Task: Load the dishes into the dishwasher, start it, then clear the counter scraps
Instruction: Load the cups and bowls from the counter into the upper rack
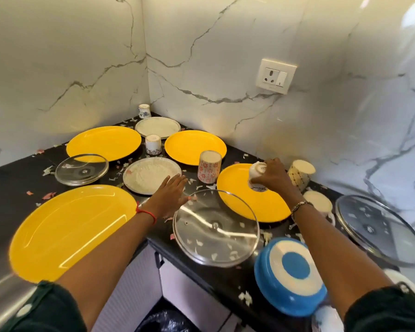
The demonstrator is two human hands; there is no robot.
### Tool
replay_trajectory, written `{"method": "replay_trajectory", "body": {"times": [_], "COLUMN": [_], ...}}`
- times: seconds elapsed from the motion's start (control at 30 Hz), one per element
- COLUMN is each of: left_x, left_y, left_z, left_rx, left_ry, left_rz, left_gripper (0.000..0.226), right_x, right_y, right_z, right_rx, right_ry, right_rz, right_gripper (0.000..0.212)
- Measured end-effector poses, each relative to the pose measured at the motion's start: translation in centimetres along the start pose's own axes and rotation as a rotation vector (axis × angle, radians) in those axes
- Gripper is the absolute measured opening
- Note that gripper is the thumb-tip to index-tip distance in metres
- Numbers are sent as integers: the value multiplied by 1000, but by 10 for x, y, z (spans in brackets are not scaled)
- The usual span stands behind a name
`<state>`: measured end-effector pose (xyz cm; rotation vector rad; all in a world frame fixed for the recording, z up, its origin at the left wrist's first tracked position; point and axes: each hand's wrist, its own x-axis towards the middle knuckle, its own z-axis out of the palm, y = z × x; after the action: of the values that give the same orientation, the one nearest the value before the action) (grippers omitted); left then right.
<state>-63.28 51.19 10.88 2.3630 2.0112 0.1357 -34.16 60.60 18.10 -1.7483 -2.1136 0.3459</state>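
**Cup gripped over the plate**

The right hand (271,178) curls round 1 small white cup (258,173). The cup is inverted, its long axis near upright, with the yellow plate (249,212) directly beneath the grip. The left hand (171,195), fingers straight and holding nothing, hovers left of it, nearer the steel plate (151,174).

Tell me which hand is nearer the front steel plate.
Left. The left hand hovers open at the steel plate's right rim; the right hand is farther right, gripping a cup over a yellow plate.

Gloss is showing on a polished black counter (10,188)
Eight o'clock: yellow plate (72,231) is shining smooth; six o'clock: glass lid (216,233) is glinting clear; nine o'clock: pale plate (151,174) is looking matt.
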Motion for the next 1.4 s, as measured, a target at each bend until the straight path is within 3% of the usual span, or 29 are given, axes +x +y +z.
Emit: {"method": "replay_trajectory", "body": {"times": [0.37, 0.73, 0.9, 1.4], "left_x": [-107, -186, -224, -337], "left_y": [86, 182, 228, 399], "left_z": [-1, 23, 46, 144], "left_rx": [-104, -268, -278, -262], "left_ry": [98, 145, 160, -173], "left_rz": [241, 428, 595, 782], "left_gripper": [61, 68, 60, 67], "right_x": [-190, -337, -396, -610], "right_y": [9, 37, 63, 192], "right_z": [-19, -21, -11, 18], "right_rx": [33, 169, 216, 341], "right_ry": [123, 218, 249, 125], "right_rz": [125, 224, 254, 466], "right_gripper": [79, 69, 78, 79]}}
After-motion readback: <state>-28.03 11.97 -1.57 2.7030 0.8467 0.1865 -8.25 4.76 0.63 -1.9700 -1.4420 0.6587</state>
